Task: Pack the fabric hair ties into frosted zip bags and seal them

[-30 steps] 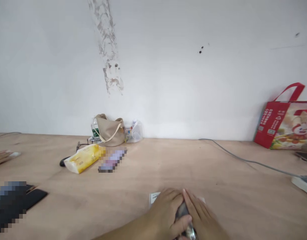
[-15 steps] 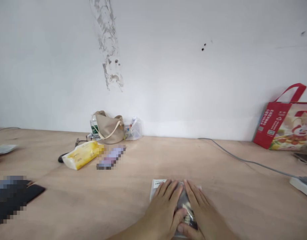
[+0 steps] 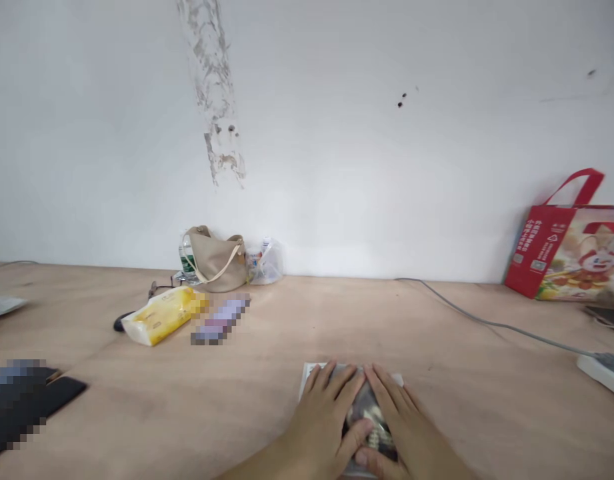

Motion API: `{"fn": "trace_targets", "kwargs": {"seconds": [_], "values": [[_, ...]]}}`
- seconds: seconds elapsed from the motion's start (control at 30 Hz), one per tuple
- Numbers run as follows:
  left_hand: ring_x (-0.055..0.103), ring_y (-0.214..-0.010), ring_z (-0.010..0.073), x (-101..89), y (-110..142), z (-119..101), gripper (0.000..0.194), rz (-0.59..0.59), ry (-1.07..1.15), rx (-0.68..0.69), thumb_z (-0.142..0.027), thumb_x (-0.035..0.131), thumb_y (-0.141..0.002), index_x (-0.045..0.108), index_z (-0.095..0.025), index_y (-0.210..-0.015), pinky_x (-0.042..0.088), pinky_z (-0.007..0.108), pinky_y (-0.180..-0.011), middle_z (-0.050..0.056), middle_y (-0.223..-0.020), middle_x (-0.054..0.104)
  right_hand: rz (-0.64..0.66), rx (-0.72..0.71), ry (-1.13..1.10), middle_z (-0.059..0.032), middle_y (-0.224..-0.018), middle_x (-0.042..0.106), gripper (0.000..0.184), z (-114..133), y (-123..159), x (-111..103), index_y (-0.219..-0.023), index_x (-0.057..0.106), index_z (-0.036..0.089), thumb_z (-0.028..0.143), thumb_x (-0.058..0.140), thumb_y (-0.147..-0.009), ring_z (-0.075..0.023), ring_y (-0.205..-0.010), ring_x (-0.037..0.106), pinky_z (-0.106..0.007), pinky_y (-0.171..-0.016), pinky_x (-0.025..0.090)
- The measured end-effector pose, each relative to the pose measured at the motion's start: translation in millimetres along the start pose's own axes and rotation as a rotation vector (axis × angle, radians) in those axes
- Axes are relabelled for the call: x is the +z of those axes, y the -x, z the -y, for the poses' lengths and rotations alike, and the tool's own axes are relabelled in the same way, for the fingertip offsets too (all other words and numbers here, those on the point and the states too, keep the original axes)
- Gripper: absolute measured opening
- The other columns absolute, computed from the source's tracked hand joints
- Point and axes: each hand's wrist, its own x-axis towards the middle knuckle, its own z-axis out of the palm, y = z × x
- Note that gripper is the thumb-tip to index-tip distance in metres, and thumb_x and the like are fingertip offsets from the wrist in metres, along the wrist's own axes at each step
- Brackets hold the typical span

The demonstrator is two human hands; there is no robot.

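Observation:
A clear plastic packet (image 3: 367, 410) with a pale backing lies flat on the wooden table (image 3: 227, 400), low in the head view. Small cream-coloured and dark pieces show through it, but I cannot make out what they are. My left hand (image 3: 324, 417) rests palm down on its left side with the fingers stretched forward. On the right side of the packet lies my right hand (image 3: 399, 423), also flat. The thumbs nearly meet near the packet's lower middle, and the index fingertips almost touch at its far edge. Both hands cover much of the packet.
Back left are a yellow tissue pack (image 3: 167, 315), a blurred phone-like item (image 3: 221, 321), a beige handbag (image 3: 219, 260) and a clear plastic bag (image 3: 267, 261). A grey cable (image 3: 477, 317) runs to a white power strip (image 3: 604, 375) at right. A red shopping bag (image 3: 541, 250) stands by the wall.
The view has shifted slightly. The left fingers have slid a little over the packet's far left corner, covering more of its printed label. Both hands stay pressed on it.

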Motion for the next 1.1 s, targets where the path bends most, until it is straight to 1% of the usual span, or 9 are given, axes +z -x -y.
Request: {"fn": "trace_targets", "kwargs": {"seconds": [0.07,0.27,0.4,0.5,0.67,0.77,0.83,0.97,1.1], "values": [[0.032,-0.134,0.0345,1.2,0,2,0.058,-0.023,-0.001,0.014,-0.045,0.045,-0.092,0.03,-0.025,-0.144,0.026,0.057,-0.108,0.009,-0.144,0.043,-0.015,-0.003,-0.008,-0.0195,-0.148,0.023,0.084,-2,0,2,-0.145,0.026,0.005,0.055,0.05,-0.082,-0.0372,-0.137,0.02,-0.06,-0.106,0.023],[0.035,-0.132,0.0341,-0.1,1,3,0.057,-0.033,-0.029,0.042,-0.047,0.042,-0.093,0.031,-0.025,-0.144,0.03,0.057,-0.106,0.008,-0.143,0.044,0.009,0.01,-0.011,-0.0183,-0.149,0.019,0.087,-6,0,5,-0.146,0.023,0.005,0.058,0.05,-0.083,-0.0377,-0.137,0.018,-0.059,-0.108,0.02],[0.037,-0.13,0.0346,-4.7,0,1,0.056,-0.032,-0.035,0.051,-0.047,0.042,-0.093,0.035,-0.022,-0.142,0.033,0.057,-0.104,0.009,-0.142,0.046,-0.032,0.0,-0.026,-0.0177,-0.149,0.023,0.085,-8,0,9,-0.146,0.025,0.007,0.058,0.052,-0.082,-0.0386,-0.137,0.02,-0.06,-0.107,0.022],[0.038,-0.129,0.0343,-3.7,0,1,0.055,-0.055,-0.041,0.062,-0.048,0.042,-0.093,0.036,-0.022,-0.141,0.035,0.056,-0.103,0.009,-0.14,0.047,-0.065,-0.023,-0.034,-0.0177,-0.148,0.026,0.083,-11,0,12,-0.145,0.027,0.009,0.057,0.053,-0.082,-0.0382,-0.136,0.022,-0.06,-0.107,0.023],[0.038,-0.129,0.0336,3.3,1,6,0.055,-0.087,-0.039,0.086,-0.047,0.044,-0.092,0.034,-0.024,-0.142,0.035,0.056,-0.102,0.009,-0.14,0.047,-0.072,-0.041,-0.021,-0.02,-0.148,0.025,0.084,-10,-2,11,-0.145,0.027,0.005,0.057,0.051,-0.083,-0.0384,-0.136,0.024,-0.06,-0.107,0.024],[0.038,-0.129,0.0341,2.1,0,5,0.056,-0.092,-0.036,0.083,-0.046,0.045,-0.092,0.034,-0.023,-0.142,0.035,0.057,-0.102,0.009,-0.14,0.047,-0.052,-0.043,-0.005,-0.0204,-0.147,0.024,0.084,-9,-2,8,-0.144,0.028,0.003,0.057,0.049,-0.084,-0.0385,-0.136,0.024,-0.06,-0.107,0.022],[0.038,-0.129,0.0343,-3.1,0,2,0.056,-0.079,-0.029,0.076,-0.044,0.048,-0.091,0.034,-0.023,-0.141,0.036,0.058,-0.102,0.009,-0.14,0.047,-0.052,-0.05,0.0,-0.0198,-0.147,0.024,0.083,-9,-1,8,-0.144,0.028,0.003,0.058,0.048,-0.084,-0.0376,-0.136,0.023,-0.06,-0.107,0.022],[0.038,-0.13,0.0345,-15.5,0,-7,0.055,-0.009,-0.011,0.046,-0.04,0.05,-0.091,0.036,-0.02,-0.14,0.035,0.057,-0.103,0.01,-0.14,0.047,-0.067,-0.066,0.008,-0.02,-0.147,0.024,0.082,-10,0,9,-0.144,0.028,0.002,0.056,0.049,-0.085,-0.0369,-0.136,0.024,-0.059,-0.108,0.023],[0.037,-0.13,0.0347,-15.6,0,-8,0.056,0.007,-0.008,0.031,-0.041,0.049,-0.091,0.036,-0.02,-0.141,0.034,0.058,-0.104,0.01,-0.141,0.046,-0.103,-0.074,-0.006,-0.0187,-0.147,0.028,0.079,-13,0,13,-0.144,0.03,0.006,0.055,0.05,-0.085,-0.0362,-0.136,0.026,-0.058,-0.108,0.024]]}}
